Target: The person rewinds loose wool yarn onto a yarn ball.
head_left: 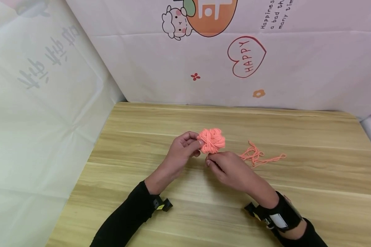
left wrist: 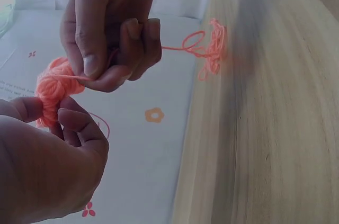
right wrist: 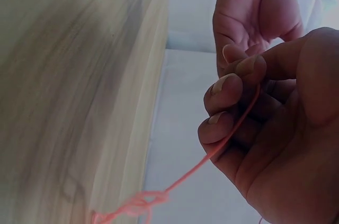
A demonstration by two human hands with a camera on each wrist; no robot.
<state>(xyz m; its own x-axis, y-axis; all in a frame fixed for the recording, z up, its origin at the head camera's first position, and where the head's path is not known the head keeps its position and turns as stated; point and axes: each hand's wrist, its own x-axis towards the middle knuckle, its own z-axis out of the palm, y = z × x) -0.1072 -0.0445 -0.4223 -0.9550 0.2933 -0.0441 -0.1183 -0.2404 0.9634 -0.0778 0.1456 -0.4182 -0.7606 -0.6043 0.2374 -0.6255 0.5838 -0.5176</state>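
Observation:
A bundle of coral-pink yarn [head_left: 212, 140], wound round its middle, is pinched between the thumb and fingers of my left hand [head_left: 183, 147]. Close below it, my right hand [head_left: 232, 169] pinches a single yarn strand [left wrist: 74, 78] that runs from the bundle. In the right wrist view the same strand [right wrist: 197, 167] passes through the curled fingers and slants down to a loose tangle. That loose yarn [head_left: 256, 156] lies on the table to the right of the right hand. The bundle is hidden behind the hands in the right wrist view.
The wood-grain table [head_left: 185, 219] spreads under both arms. A white printed sheet [head_left: 160, 68] hangs behind its far edge, and a pale sheet [head_left: 55, 113] stands along the left. Wrist cameras are strapped near both hands.

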